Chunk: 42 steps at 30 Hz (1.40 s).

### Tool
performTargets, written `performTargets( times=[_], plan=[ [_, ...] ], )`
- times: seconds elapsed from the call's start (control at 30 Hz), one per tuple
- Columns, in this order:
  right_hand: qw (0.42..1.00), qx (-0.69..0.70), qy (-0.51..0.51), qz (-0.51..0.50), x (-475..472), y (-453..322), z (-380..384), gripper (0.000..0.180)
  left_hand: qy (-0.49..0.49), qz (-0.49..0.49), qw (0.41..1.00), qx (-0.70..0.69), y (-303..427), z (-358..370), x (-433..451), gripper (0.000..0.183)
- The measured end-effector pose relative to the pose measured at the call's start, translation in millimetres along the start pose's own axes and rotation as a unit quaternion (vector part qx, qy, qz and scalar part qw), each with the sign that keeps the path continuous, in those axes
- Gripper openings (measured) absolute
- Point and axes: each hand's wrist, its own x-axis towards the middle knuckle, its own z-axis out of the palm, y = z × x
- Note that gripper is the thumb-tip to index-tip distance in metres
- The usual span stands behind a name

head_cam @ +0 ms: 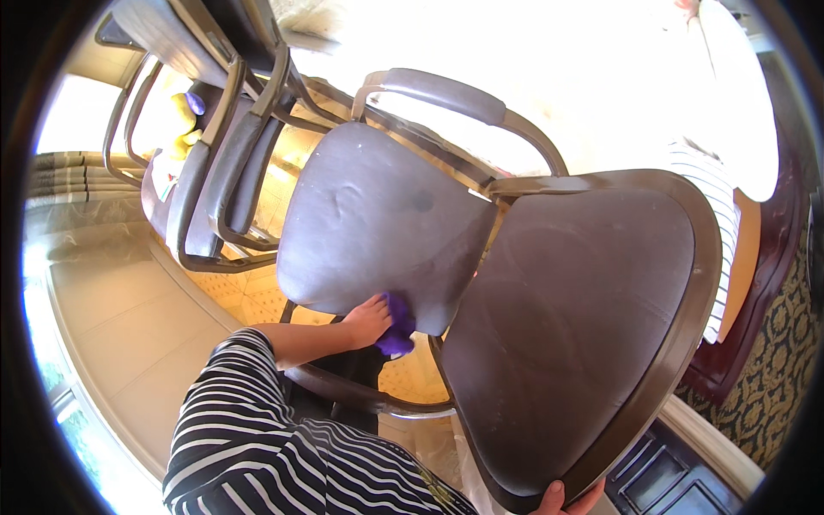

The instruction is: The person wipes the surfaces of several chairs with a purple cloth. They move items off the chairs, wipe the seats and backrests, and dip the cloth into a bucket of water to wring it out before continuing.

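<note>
A padded armchair with dark upholstery and a brown frame stands before me. My left hand holds a purple cloth against the near edge of its seat, close to the backrest. Part of the cloth hangs past that edge. My right hand grips the rim of the chair's backrest at the bottom of the view, thumb on the front face; its other fingers are partly hidden. Faint smudges show on both the seat and the backrest. One armrest curves along the far side, another below my left forearm.
More armchairs stand close on the left, one with yellow and purple items on its seat. Dark wooden furniture is at the right. Patterned tan flooring shows between the chairs. Glare washes out the top.
</note>
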Motion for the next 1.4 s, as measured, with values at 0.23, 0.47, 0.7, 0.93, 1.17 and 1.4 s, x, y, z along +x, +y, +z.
performTargets(
  times=[0.23,0.47,0.7,0.93,1.17,1.4],
  plan=[
    [0.999,-0.035,-0.011,-0.007,5,2,-8,0.073,0.086,-0.076,0.982,-0.152,-7,12,33,0.021],
    [0.99,-0.134,0.047,0.01,3,11,-21,0.075,0.316,-0.044,0.92,-0.226,-51,-30,73,0.021],
    [0.983,-0.158,0.041,-0.083,-2,17,-20,0.066,0.589,-0.143,0.79,-0.095,-155,-172,137,0.027],
    [0.993,-0.103,0.056,0.004,3,-3,-3,0.072,0.306,-0.127,0.926,-0.184,-128,-111,154,0.011],
    [0.997,-0.033,0.073,-0.018,0,3,4,0.066,0.193,-0.214,0.957,0.025,-100,-74,146,0.066],
    [0.996,-0.074,0.054,0.0,7,-5,3,0.068,0.118,-0.355,0.925,-0.068,-143,-109,156,0.058]
  ],
)
